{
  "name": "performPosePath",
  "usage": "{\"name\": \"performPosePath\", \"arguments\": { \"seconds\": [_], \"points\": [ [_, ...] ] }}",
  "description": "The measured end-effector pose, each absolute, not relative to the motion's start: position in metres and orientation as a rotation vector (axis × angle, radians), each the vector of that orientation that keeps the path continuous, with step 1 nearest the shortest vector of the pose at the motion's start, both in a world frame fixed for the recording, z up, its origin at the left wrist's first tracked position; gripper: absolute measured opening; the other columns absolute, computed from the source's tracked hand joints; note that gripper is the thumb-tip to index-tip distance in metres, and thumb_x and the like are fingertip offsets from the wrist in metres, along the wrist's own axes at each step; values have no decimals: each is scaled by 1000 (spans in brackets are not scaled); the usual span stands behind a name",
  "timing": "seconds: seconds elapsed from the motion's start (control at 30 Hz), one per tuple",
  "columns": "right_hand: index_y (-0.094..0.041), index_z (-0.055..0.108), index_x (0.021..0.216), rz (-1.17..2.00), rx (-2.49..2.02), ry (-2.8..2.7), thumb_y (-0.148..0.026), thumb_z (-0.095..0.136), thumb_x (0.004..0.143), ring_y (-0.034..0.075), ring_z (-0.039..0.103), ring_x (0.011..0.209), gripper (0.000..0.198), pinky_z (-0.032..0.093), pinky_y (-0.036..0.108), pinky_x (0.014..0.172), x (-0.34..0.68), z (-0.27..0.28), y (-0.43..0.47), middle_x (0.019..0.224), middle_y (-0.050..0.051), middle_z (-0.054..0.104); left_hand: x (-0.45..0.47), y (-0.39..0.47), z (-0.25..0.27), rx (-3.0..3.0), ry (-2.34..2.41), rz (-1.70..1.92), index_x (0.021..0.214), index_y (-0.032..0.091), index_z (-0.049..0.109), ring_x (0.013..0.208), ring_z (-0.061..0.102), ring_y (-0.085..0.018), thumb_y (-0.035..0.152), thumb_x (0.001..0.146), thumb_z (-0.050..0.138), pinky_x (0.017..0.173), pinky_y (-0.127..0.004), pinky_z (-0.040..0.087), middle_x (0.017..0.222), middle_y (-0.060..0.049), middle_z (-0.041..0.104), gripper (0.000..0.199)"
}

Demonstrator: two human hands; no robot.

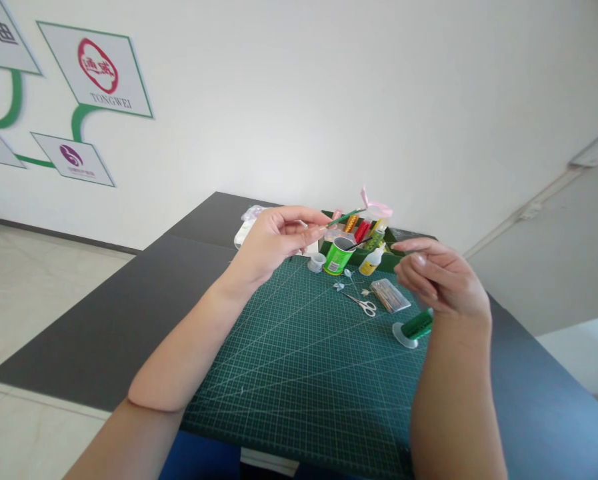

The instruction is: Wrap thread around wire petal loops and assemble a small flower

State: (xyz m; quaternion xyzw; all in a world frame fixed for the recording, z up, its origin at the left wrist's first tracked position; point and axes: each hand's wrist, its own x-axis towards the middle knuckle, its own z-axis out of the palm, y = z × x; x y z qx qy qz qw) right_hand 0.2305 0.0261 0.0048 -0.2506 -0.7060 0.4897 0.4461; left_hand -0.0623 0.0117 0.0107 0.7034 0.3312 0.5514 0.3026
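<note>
My left hand (283, 240) is closed in a pinch on the green stem of a handmade flower (346, 217). Pink and translucent petals (377, 208) spread from the stem's far end, pointing up and to the right. Off to the right, my right hand (436, 273) is raised above the mat with thumb and forefinger pressed together. Whatever lies between those fingertips is too fine to make out. Below that hand, a green spool (417, 325) with a clear flange rests on the cutting mat (299, 373).
Small white-handled scissors (366, 306), a clear packet of thin tools (389, 295) and tiny pale flower pieces (339, 286) lie on the mat. Behind stand a green can (337, 257), a glue bottle (371, 260), a small white roll (317, 262) and a green box (389, 260) of colourful supplies.
</note>
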Motion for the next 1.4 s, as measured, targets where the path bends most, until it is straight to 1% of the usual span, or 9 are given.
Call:
{"name": "performPosePath", "arguments": {
  "seconds": [0.33, 0.43, 0.57, 0.77, 0.87, 1.07, 1.17, 1.27, 1.4],
  "points": [
    [-19, 68, 131, 1131, -1166, -1770, -44, 64, 100, 12, 34, 49, 40, 20, 34, 53, 268, 13, 27, 53, -4, 42, -84, 36, 6, 1842, 885, 1601, 111, 22, 77, 50, 48, -8, 46, 95, 67, 44, -25, 33, 82, -5, 71, 30],
    [-15, 68, 131, 1052, -1288, -1769, -50, 68, 93, 12, 33, 49, 51, 20, 31, 50, 276, 12, 30, 51, -5, 42, -85, 34, 9, 1665, 811, 1645, 100, 23, 79, 48, 46, -7, 39, 87, 77, 43, -23, 30, 78, -3, 69, 22],
    [-14, 67, 129, 992, -1439, -1712, -53, 72, 85, 12, 38, 51, 60, 29, 27, 50, 284, 7, 39, 52, -5, 48, -84, 28, 16, 1455, 748, 1670, 89, 21, 80, 48, 44, -6, 28, 76, 86, 43, -21, 27, 72, -1, 68, 16],
    [-12, 71, 120, 968, -1561, -1718, -54, 77, 73, 13, 45, 51, 64, 36, 26, 49, 297, -13, 60, 54, -3, 53, -89, 20, 28, 1381, 740, 1728, 84, 20, 79, 48, 45, -6, 20, 73, 87, 41, -22, 25, 74, -2, 70, 12],
    [-7, 69, 123, 963, -1618, -1730, -47, 76, 76, 14, 50, 52, 62, 39, 26, 48, 304, -24, 70, 55, -1, 57, -98, 15, 34, 1370, 729, 1791, 83, 21, 79, 49, 45, -6, 20, 71, 88, 40, -22, 24, 79, -3, 73, 14],
    [-4, 69, 125, 936, -1847, -1744, -21, 62, 92, 14, 56, 48, 38, 46, 25, 49, 312, -34, 81, 56, 2, 64, -115, 8, 42, 1376, 765, 1876, 82, 26, 80, 52, 48, -8, 26, 71, 91, 39, -23, 24, 90, -4, 76, 16],
    [-3, 66, 133, 880, -1998, -1715, -15, 57, 94, 17, 64, 54, 41, 51, 26, 51, 310, -35, 82, 70, 9, 74, -114, 8, 42, 1394, 782, 1874, 82, 25, 79, 52, 48, -8, 27, 70, 90, 39, -23, 24, 86, -4, 76, 16],
    [-4, 59, 144, 713, -2153, -1709, -13, 56, 94, 20, 70, 59, 51, 53, 29, 55, 305, -30, 78, 89, 15, 79, -107, 9, 39, 1424, 814, 1842, 82, 22, 80, 50, 46, -7, 25, 67, 90, 40, -22, 24, 76, -2, 72, 18],
    [-8, 68, 136, 256, -2075, -1772, -12, 53, 94, 23, 74, 68, 45, 55, 35, 79, 289, -7, 60, 82, 12, 79, -93, 11, 31, 1503, 861, 1729, 85, 21, 81, 48, 43, -7, 23, 72, 87, 42, -22, 26, 64, 0, 65, 14]
  ]
}}
